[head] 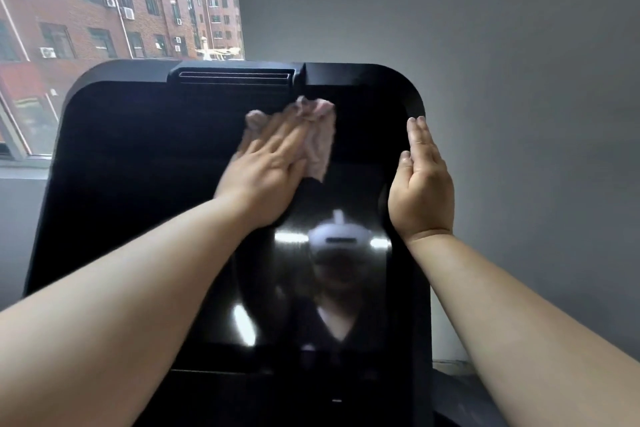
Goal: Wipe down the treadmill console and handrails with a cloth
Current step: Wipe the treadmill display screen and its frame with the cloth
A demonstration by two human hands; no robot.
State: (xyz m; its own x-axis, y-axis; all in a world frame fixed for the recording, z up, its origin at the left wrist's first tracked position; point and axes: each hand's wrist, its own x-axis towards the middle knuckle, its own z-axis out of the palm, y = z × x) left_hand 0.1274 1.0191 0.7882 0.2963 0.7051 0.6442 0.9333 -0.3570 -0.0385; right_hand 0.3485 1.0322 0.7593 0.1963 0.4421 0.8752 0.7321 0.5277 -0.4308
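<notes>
The left hand [266, 166] presses the pink cloth [320, 139] on the black console [138, 184] near 12 o'clock, fingers [282, 140] straight. The right hand [422, 184] lies flat on its 3 o'clock edge. The cloth looks soft and light; a flat palm should push it best.

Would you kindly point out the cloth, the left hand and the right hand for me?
cloth [320, 146]: head view, on the crumpled part right of the fingers.
left hand [266, 172]: head view, on the back of the hand.
right hand [420, 191]: head view, on the back of the hand.
</notes>
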